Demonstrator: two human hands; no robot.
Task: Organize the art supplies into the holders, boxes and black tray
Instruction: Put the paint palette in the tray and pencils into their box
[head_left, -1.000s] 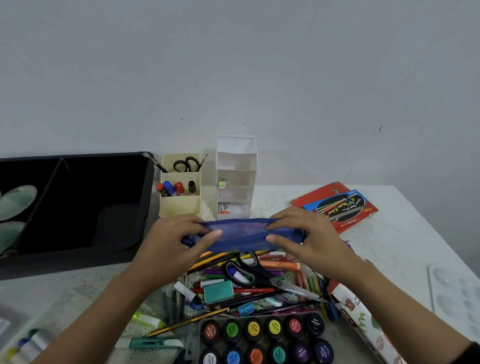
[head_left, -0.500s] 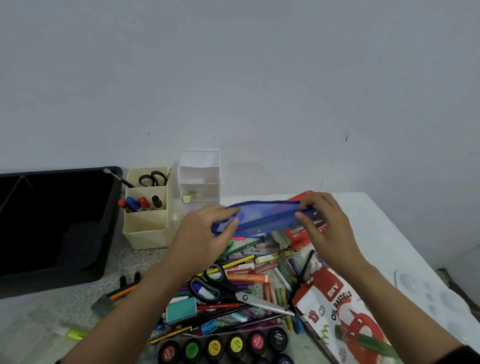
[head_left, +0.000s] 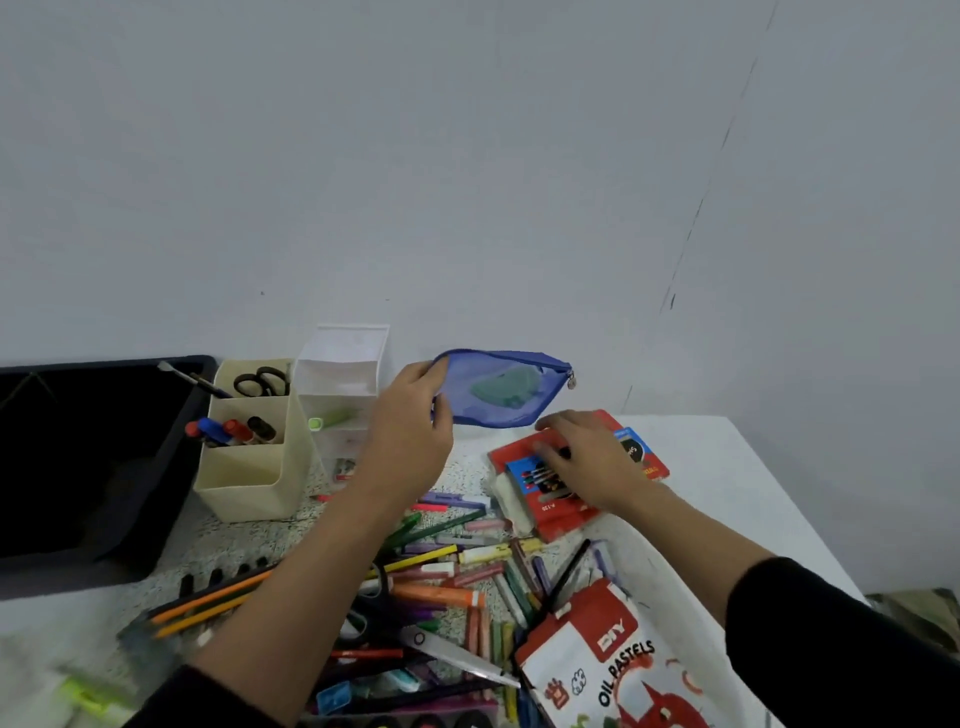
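Note:
My left hand (head_left: 410, 436) pinches one end of a blue mesh zip pouch (head_left: 501, 389) and holds it up above the table; a greenish shape shows through the mesh. My right hand (head_left: 587, 457) rests with spread fingers on a red and blue pencil box (head_left: 639, 457) at the back of the table. A heap of loose pastels, pencils and markers (head_left: 467, 571) lies in front of me, with scissors (head_left: 441, 647) among them. The black tray (head_left: 104, 467) stands at the left, next to a cream holder (head_left: 249, 467) and a white drawer box (head_left: 343, 364).
An oil pastels box (head_left: 613, 670) lies at the lower right. The cream holder has scissors, a brush and markers in it. Orange pencils (head_left: 208, 603) lie near the tray's front corner. The table's right edge (head_left: 779, 488) runs diagonally; a wall stands close behind.
My right hand has let go of the blue pouch and dropped onto the red pencil box. My left hand alone has lifted the pouch higher. The view has swung to the right.

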